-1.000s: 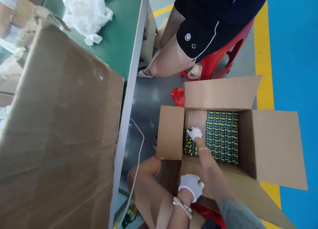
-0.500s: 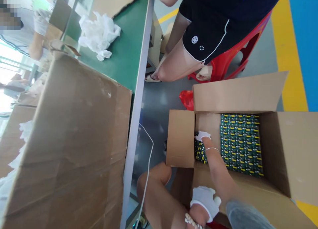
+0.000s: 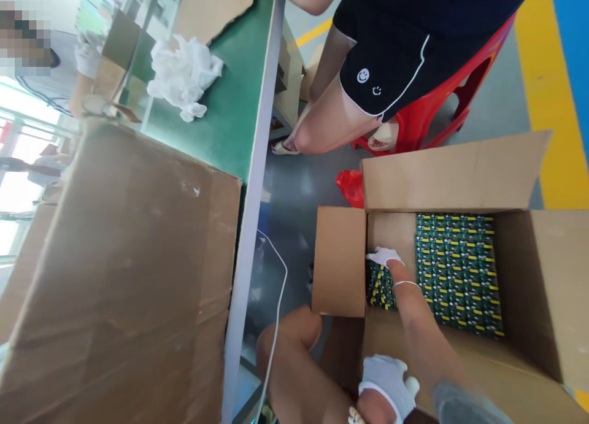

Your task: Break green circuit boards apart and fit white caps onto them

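Shift since a second before: the carton (image 3: 393, 231) sat farther right in view, its right flap cut by the edge, and most of the bead bracelet (image 3: 354, 415) had left the frame.
Right hand (image 3: 385, 256): white-gloved, reaching left onto the loose boards (image 3: 381, 289) – its grip could not be told.
Left hand (image 3: 388, 384): gloved, fingers loosely curled beside the carton's near side; whether it held anything could not be told.
Loose boards: inside the carton, against its left wall, yellow strips fanned at mixed angles.
Stacked boards (image 3: 458, 277): a rectangular block on the right, long axis running away from the person, yellow strips lying crosswise.
Materials: green circuit boards, smooth brown cardboard – soft knit gloves.
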Demonstrator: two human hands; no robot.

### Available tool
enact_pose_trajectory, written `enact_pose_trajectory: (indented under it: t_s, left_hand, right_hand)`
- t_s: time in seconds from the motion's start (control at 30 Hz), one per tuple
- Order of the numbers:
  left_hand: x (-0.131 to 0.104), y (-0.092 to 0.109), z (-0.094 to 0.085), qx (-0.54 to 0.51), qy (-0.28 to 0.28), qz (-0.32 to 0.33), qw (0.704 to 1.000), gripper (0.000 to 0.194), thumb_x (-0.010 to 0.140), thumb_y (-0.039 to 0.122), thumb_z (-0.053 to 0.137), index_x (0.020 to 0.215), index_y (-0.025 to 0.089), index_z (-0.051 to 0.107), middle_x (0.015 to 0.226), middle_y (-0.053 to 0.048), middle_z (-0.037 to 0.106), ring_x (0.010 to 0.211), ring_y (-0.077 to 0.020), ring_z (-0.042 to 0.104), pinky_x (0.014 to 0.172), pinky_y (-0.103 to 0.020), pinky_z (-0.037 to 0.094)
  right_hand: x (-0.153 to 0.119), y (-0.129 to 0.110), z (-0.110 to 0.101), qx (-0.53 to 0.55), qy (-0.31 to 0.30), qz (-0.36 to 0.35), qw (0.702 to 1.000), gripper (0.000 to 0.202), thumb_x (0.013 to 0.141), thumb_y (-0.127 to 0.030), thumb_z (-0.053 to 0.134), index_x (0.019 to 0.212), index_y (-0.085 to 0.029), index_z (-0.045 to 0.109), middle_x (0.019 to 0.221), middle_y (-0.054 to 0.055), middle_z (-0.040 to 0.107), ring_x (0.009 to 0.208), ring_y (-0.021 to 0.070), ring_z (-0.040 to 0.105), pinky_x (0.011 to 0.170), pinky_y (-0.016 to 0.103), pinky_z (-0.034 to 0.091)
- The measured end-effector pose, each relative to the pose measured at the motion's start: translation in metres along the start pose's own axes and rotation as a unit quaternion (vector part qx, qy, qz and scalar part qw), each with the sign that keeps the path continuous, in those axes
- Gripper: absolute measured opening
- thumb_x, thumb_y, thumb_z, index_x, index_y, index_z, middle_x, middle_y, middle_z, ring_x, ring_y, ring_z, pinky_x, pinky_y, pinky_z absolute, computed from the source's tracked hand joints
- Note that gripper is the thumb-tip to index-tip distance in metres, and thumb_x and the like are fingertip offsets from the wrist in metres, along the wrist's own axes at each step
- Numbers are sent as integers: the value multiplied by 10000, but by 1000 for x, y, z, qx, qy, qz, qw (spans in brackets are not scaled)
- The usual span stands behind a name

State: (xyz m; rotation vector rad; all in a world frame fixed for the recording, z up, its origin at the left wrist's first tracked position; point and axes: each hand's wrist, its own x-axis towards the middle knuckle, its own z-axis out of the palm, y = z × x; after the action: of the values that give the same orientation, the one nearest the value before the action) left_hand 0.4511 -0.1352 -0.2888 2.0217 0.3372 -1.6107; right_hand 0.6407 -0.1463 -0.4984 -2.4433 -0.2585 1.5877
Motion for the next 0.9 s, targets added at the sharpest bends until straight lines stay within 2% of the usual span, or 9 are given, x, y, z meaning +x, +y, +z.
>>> enact_pose_trajectory:
  t_s: [0.1,0.27,0.4,0.63,0.9]
  left_hand:
    - [-1,3,-1,29,11,-3,1000,474,806,351,358,1166,115,556,1161,-173,601,1094,-334,528,896,-457,408]
    - [-1,6,1,59,14,-10,998,452,790,348,373,1085,100,609,1086,-181,637,1036,-328,569,865,-435,436]
    - [-1,6,2,62,18,-4,998,477,804,362,348,1131,118,594,1136,-158,625,1073,-304,559,909,-406,425]
    - [-11,9,-2,51,48,0,998,488,810,355,335,1168,125,574,1170,-144,614,1098,-293,550,918,-398,432]
    - [-24,10,6,54,91,-4,994,453,825,365,342,1122,162,616,1122,-122,647,1069,-272,572,904,-375,437]
  right_hand:
    - [-2,0,-1,-10,-10,-22,1000,322,874,-337,515,1147,-165,525,1161,80,552,989,201,567,830,408,484]
    - [-8,-8,0,-34,-20,-32,999,318,874,-317,518,1154,-166,519,1155,80,553,976,196,572,817,401,492]
    - [-16,-10,3,-57,-29,-59,996,296,866,-311,533,1118,-156,542,1138,78,563,974,195,574,817,395,491]
    - [-46,-3,9,-95,27,-95,991,304,874,-329,515,1132,-170,537,1176,82,546,1014,204,555,858,423,468]
    - [-89,11,22,-94,79,-106,987,286,879,-336,505,1108,-169,550,1160,80,554,999,196,559,852,413,471]
